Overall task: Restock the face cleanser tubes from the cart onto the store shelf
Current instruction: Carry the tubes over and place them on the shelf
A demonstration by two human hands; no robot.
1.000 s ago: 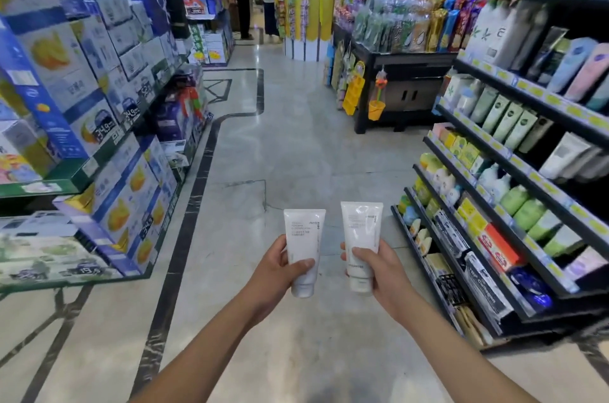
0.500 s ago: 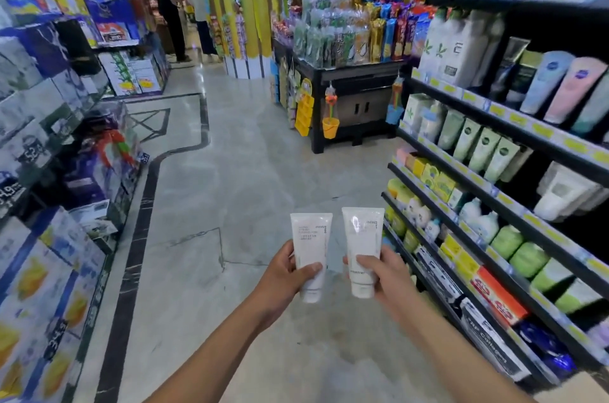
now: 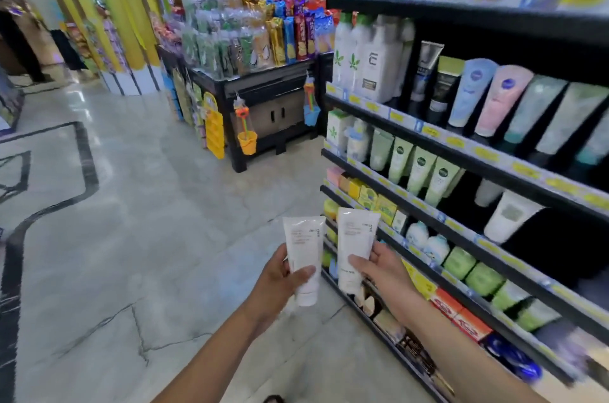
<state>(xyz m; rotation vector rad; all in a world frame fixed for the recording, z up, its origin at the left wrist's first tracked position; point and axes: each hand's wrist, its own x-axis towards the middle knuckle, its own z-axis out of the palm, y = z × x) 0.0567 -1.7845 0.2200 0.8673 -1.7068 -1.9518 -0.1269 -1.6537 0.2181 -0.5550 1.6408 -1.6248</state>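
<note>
Left hand [image 3: 280, 274] and right hand [image 3: 384, 267] each grip a smooth, flat-ended white plastic tube [image 3: 303, 257], cap down, beside the dark shelf [image 3: 461, 155].

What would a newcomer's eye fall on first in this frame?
Two white tubes stand upright side by side at lower centre: the left hand grips the left tube, and the right hand grips the right tube. Along the right run the black store shelves, packed with tubes and bottles. A snack display stands farther back at the aisle's end.
</note>
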